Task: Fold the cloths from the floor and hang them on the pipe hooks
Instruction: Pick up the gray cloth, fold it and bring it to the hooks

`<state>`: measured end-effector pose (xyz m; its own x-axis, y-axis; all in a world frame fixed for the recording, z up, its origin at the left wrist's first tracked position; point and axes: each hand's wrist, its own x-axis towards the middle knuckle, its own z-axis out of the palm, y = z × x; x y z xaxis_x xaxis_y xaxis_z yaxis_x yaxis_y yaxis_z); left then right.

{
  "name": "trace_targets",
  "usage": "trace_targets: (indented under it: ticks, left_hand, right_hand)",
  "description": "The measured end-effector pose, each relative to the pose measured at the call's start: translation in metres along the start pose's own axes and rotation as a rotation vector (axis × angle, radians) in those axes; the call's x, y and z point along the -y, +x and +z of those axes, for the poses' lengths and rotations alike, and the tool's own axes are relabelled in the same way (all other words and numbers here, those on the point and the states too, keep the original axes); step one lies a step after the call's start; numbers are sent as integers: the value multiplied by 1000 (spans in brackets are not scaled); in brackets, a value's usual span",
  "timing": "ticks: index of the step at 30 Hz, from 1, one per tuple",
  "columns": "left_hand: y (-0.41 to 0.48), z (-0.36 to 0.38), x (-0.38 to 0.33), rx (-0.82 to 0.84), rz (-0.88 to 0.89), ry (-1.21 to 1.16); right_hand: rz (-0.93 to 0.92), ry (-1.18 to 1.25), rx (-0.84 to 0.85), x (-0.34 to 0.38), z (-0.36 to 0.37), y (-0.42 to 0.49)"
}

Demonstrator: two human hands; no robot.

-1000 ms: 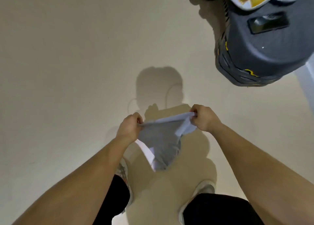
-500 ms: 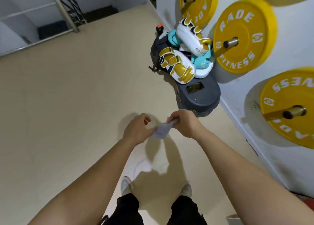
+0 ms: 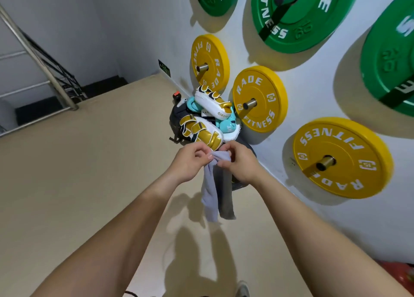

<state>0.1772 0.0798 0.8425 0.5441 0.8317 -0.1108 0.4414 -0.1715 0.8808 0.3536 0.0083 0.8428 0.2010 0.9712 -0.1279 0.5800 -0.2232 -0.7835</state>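
While both hands meet at chest height, the left hand [image 3: 190,162] and right hand [image 3: 240,163] each pinch the grey cloth [image 3: 212,193] at its top; it hangs below their grip, above the floor [image 3: 78,184].

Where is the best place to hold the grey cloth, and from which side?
Probably the bunched top end of the grey cloth, pinched from either side as the left hand and right hand do: it hangs from there in a narrow strip.
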Motion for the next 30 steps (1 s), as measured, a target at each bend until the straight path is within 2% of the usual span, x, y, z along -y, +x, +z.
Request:
trace_targets:
  ticks: [3,6,11,13,17,23,27,30]
  left_hand:
    - [3,-1,-13,5,31,-34]
    - [1,4,-19,25,34,-62]
    - [-2,14,-38,128,-32,-122]
    - [-3,17,-48,148,1,-107]
    - [0,23,-63,42,157,90]
    - [6,28,-99,1,203,283]
    - [13,7,-100,-215,174,274]
    - [17,-18,-93,-378,144,234]
  right_hand:
    - [58,212,31,-12,-11,-15]
    - [43,305,-1,-12,-22,-28]
    - [-31,264,-54,-5,-31,-31]
    - [-21,215,-82,-4,-35,-32]
    - [-39,207,-117,-6,-38,-41]
    - [-34,249,-53,-26,-29,-59]
    - [14,113,-25,-53,-32,-65]
    - [100,125,-20,-78,-31,-68]
